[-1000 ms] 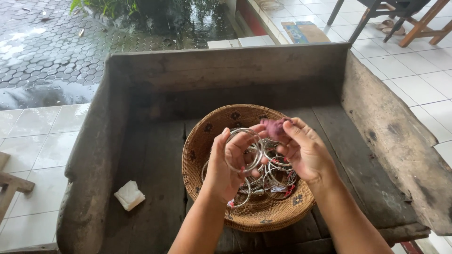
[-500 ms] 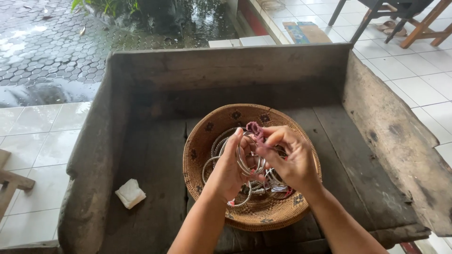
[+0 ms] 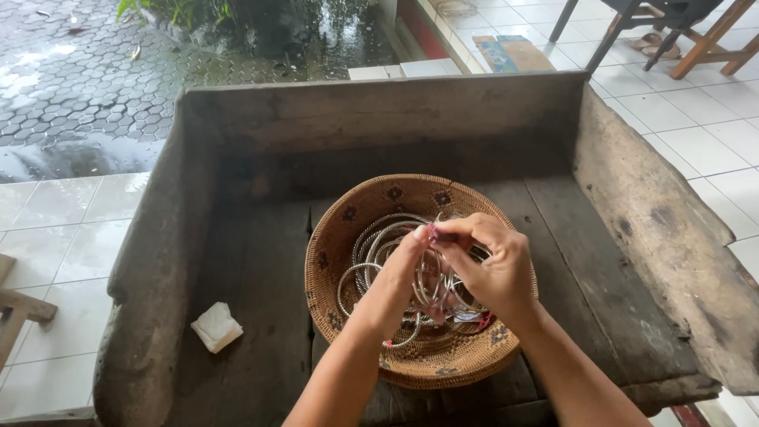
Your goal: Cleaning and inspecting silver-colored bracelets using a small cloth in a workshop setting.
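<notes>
Head view: left hand (image 3: 393, 286) and right hand (image 3: 492, 267) meet fingertip to fingertip over the woven basket (image 3: 336, 237), together pinching a bundle of thin silver bangles (image 3: 433, 283) with a small pink bit at the pinch — more loose bangles (image 3: 371, 241) lie in the basket below. The rings look light, stiff and slippery, likely to tangle; best gripped across the rims. Around — a weathered wooden trough (image 3: 253, 261) holds the basket, its high walls close in; a white folded cloth (image 3: 216, 326) lies well apart at left.

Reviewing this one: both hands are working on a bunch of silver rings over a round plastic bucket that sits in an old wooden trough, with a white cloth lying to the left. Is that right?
Not quite. The container is a round woven basket, not a plastic bucket. The head view shows the left hand and right hand holding silver rings over it, inside the old wooden trough, with the white cloth to the left.
</notes>
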